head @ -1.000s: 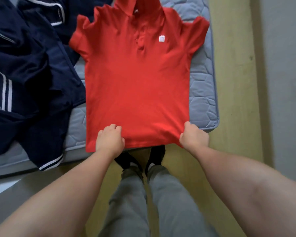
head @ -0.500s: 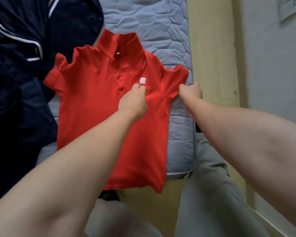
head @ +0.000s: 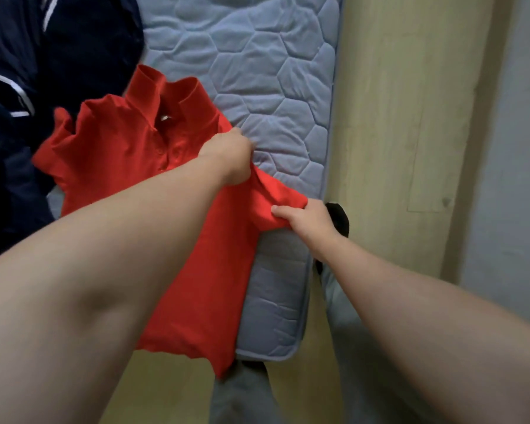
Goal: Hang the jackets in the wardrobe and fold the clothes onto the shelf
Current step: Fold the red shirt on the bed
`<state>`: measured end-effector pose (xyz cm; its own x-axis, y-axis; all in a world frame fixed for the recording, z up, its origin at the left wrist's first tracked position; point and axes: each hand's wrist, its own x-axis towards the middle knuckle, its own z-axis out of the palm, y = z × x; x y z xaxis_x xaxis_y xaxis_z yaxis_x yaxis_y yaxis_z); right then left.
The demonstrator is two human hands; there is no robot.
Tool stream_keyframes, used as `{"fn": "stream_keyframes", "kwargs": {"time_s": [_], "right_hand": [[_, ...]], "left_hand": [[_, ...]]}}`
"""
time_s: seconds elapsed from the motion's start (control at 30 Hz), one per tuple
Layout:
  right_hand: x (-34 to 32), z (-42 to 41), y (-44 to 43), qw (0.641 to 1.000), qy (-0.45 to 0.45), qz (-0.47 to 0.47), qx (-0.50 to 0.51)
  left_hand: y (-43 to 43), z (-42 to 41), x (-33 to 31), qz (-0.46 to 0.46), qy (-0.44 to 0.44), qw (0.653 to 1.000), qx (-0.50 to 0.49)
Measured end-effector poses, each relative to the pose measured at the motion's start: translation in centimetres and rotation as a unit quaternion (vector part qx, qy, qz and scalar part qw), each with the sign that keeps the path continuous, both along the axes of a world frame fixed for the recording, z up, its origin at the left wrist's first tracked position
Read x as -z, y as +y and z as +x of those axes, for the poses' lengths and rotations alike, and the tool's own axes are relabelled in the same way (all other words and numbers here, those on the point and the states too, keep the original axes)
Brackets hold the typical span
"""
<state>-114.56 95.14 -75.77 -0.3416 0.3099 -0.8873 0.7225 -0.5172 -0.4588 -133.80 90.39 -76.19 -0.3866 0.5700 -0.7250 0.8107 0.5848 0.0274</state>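
Head view, read from the left with the mattress as landmark: dark navy jackets with white piping lie heaped over its left part, their edge touching the red polo shirt. The shirt lies front-up across the mattress's near right corner, collar pointing away from the person and hem hanging off the near edge, so its long axis runs roughly along the mattress's right side. The far sleeve is bunched against the jackets.

The left hand reaches across the shirt's chest and grips the cloth at the shoulder nearest the mattress's right edge; its fingers are curled under and hidden, so how tight the hold is cannot be told. Just beyond, at that right edge, the right hand pinches the sleeve between thumb and curled fingers, lifting it off the quilting. A dark sock shows behind this hand, over the wooden floor.

By my reading, the fold in hand is the sleeve-side third. The rest of the shirt lies leftward of both hands, so the right hand, nearer the loose sleeve, would carry it toward the jackets while the left pins the shoulder as the crease.
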Motion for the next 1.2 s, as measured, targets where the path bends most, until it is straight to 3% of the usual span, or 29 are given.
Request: {"fn": "stream_keyframes", "kwargs": {"time_s": [0.1,0.17,0.3,0.43,0.57,0.67,0.77,0.93,1.03,1.2], "right_hand": [[-0.5,0.7,-0.5,0.999,0.018,-0.050,-0.004],[-0.6,0.9,-0.9,0.995,0.042,-0.067,-0.059],[0.0,1.5,-1.2,0.976,0.060,0.029,-0.207],[0.4,2.1,-1.0,0.947,0.026,0.184,-0.260],[0.3,2.5,-1.2,0.945,0.053,0.226,-0.233],[0.7,2.2,-1.5,0.985,0.043,0.109,-0.124],[1.0,1.9,-2.0,0.997,0.052,-0.028,-0.056],[1.8,1.8,-2.7,0.995,0.007,0.019,-0.102],[2.6,1.6,-2.2,0.995,-0.059,0.051,-0.062],[3.4,1.3,-1.6,0.986,-0.166,0.013,-0.030]], "left_hand": [[0.9,-0.2,0.1,0.003,-0.013,0.999,-0.039],[1.2,-0.3,0.1,-0.002,-0.038,0.998,-0.054],[2.6,-0.2,0.0,-0.058,-0.085,0.994,-0.044],[3.9,-0.3,0.0,-0.094,-0.098,0.991,0.020],[5.3,-0.2,0.0,-0.121,-0.024,0.984,0.132],[5.9,0.0,0.1,-0.079,-0.037,0.984,0.156],[5.5,0.0,0.3,-0.038,-0.076,0.985,0.148],[4.2,-0.7,0.8,0.020,-0.082,0.987,0.134],[3.4,-0.5,1.0,0.068,-0.045,0.989,0.125],[1.6,1.7,1.2,0.177,0.049,0.980,0.079]]}}
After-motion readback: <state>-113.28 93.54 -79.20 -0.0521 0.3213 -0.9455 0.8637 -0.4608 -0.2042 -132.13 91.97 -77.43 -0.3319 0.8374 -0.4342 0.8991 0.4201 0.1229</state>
